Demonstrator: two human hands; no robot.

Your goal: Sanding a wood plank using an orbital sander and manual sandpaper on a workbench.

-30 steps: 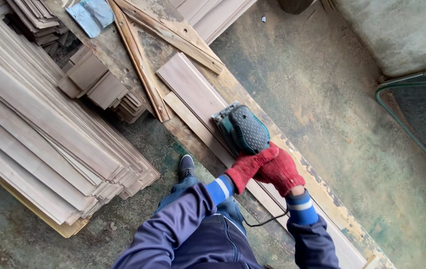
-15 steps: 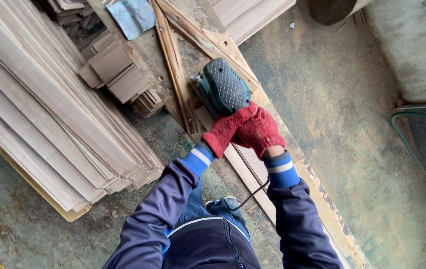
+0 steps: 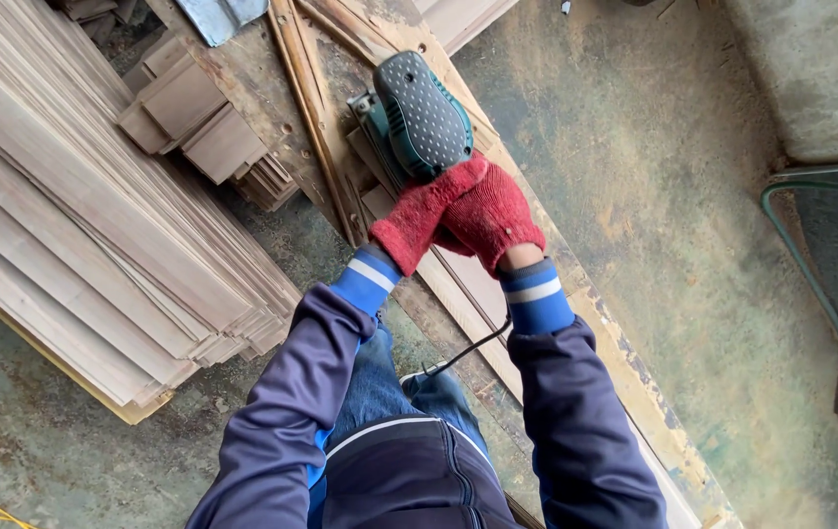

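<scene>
Indoors, worn green concrete floor (image 3: 673, 245), left hand (image 3: 417, 223) and right hand (image 3: 489, 217) in red gloves clenched on electric sander (image 3: 417, 113), sander on plank (image 3: 468, 284) over scuffed workboard (image 3: 624, 372), stacked wooden slats (image 3: 76, 225) alongside

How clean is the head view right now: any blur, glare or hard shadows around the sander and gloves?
Head view: soft, even daylight, no glare and no hard shadows; the sander and both red gloves, left hand and right hand, look sharp; straight planks bow slightly toward the left edge, a wide-lens effect.
</scene>
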